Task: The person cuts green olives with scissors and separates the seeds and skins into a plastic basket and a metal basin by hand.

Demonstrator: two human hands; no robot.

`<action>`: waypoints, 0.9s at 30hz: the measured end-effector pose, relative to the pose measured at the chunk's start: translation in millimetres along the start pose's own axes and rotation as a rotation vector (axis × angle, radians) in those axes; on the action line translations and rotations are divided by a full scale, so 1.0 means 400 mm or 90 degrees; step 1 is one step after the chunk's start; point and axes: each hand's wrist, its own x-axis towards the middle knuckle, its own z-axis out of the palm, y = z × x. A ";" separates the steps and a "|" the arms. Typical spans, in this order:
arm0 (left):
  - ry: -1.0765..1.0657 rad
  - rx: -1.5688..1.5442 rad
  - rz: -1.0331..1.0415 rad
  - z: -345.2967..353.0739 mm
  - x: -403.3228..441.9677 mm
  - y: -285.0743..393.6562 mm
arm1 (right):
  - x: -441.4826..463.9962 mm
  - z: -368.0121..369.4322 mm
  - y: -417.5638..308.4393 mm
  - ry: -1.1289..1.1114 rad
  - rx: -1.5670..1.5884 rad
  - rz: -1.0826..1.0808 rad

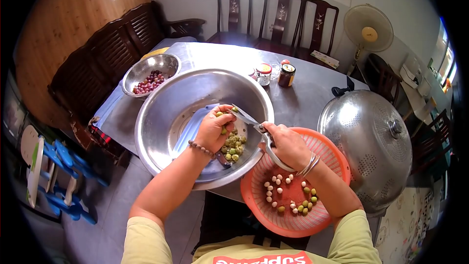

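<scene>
Green fruit at scissor tips, above large steel basin.
Green fruit sits at the fingertips of the left hand, more fruit tucked in its curled fingers. Scissors lie to its right, gripped in the right hand; long axis slants from right hand up-left to the fruit. Left hand nearer the fruit; blade contact cannot be told. Below: fruit pile inside the steel basin, on the grey surface. Orange basket lies under the right forearm, holding pale and green pieces.
</scene>
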 end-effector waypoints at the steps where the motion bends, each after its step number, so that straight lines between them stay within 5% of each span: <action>1: 0.000 0.000 0.000 0.000 0.001 0.001 | 0.001 0.000 0.000 0.001 0.005 -0.001; 27: 0.022 0.002 0.067 0.011 -0.009 -0.009 | 0.002 -0.019 -0.014 -0.017 0.099 -0.041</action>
